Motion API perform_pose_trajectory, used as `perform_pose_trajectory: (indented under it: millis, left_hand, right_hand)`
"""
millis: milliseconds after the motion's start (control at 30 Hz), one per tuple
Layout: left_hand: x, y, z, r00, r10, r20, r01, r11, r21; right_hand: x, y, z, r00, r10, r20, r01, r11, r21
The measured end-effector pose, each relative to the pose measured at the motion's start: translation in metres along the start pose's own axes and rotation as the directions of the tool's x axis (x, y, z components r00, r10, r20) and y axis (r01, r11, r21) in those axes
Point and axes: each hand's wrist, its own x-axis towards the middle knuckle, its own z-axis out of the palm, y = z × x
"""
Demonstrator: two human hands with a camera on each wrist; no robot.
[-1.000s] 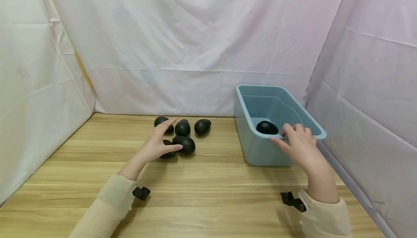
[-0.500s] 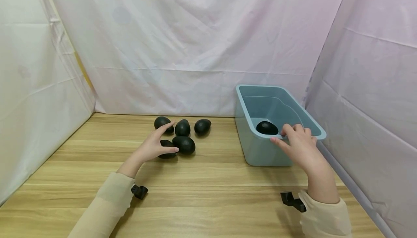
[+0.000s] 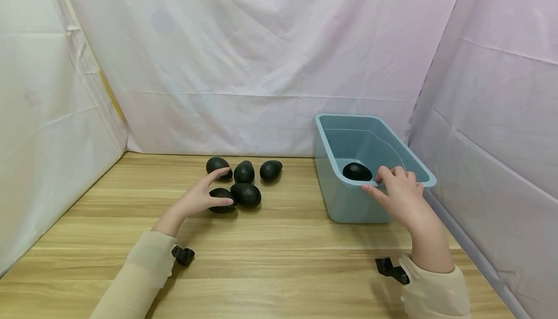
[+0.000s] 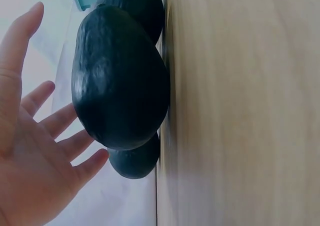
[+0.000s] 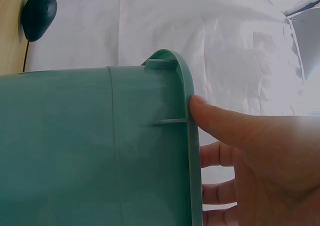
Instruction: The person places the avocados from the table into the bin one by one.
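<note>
My left hand [image 3: 195, 199] is spread beside the nearest avocado [image 3: 222, 194] on the wooden table, its thumb passing in front of that dark fruit. In the left wrist view the fingers are apart, with the avocado [image 4: 120, 81] large beyond them and nothing gripped; whether a fingertip touches it I cannot tell. My right hand [image 3: 403, 198] holds the near rim of a blue-green plastic bin [image 3: 355, 206], thumb outside and fingers bent over the edge. One avocado [image 3: 357, 171] lies inside the bin.
Several more avocados lie close together: one touching the nearest fruit [image 3: 246, 195], and others behind, at left [image 3: 216, 165], middle [image 3: 244, 171] and right [image 3: 271, 170]. White cloth [image 3: 261, 67] hangs along the back and sides of the table [image 3: 270, 270].
My left hand has drawn back to the left and slightly toward me, uncovering more of the avocados. The right hand and bin have stayed put.
</note>
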Motion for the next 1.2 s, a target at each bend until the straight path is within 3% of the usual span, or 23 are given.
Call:
perform_pose_trajectory:
  millis: [267, 533, 1200]
  left_hand:
    - [-0.001, -0.005, -0.005, 1.0, 0.018, 0.025, -0.018, 0.999, -0.033]
    - [-0.001, -0.013, -0.01, 0.998, -0.008, 0.063, 0.011, 0.999, -0.052]
    - [-0.004, -0.026, -0.012, 0.986, 0.034, 0.162, -0.018, 0.995, -0.099]
  right_hand:
    - [0.0, 0.0, 0.0, 1.0, 0.001, 0.001, -0.001, 1.0, -0.001]
    - [0.0, 0.0, -0.002, 1.0, 0.002, 0.003, -0.002, 1.0, 0.0]
    - [-0.001, 0.001, -0.001, 1.0, 0.001, 0.013, -0.001, 1.0, -0.008]
